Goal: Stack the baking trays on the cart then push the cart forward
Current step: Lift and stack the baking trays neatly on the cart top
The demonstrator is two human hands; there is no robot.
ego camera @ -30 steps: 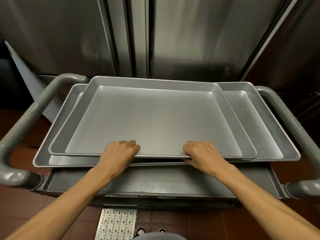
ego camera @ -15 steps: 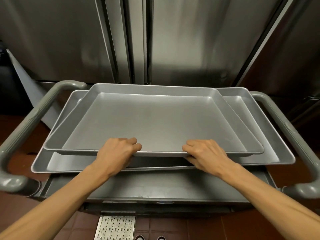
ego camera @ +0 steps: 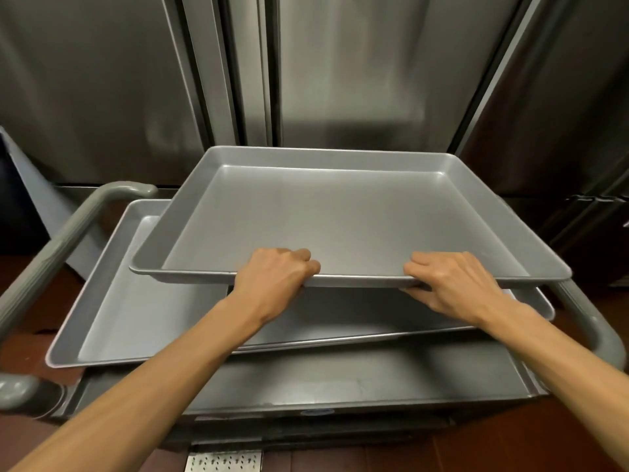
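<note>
A grey metal baking tray (ego camera: 340, 219) is held up in the air above the cart, tilted slightly. My left hand (ego camera: 272, 277) grips its near rim left of centre, and my right hand (ego camera: 452, 284) grips the same rim further right. Below it a larger baking tray (ego camera: 136, 321) lies on the cart's top, with the rim of another tray showing under it near the front. The grey cart (ego camera: 340, 386) has rounded handles at the left (ego camera: 68, 233) and the right (ego camera: 592, 321).
Tall stainless steel fridge doors (ego camera: 340, 80) stand right behind the cart. The floor is dark red tile, with a perforated metal drain grate (ego camera: 223, 463) at my feet. A dark steel cabinet (ego camera: 595, 216) sits at the right.
Both hands have lifted the top tray off the tray below and carried it up and to the right. The lower tray stays on the cart.
</note>
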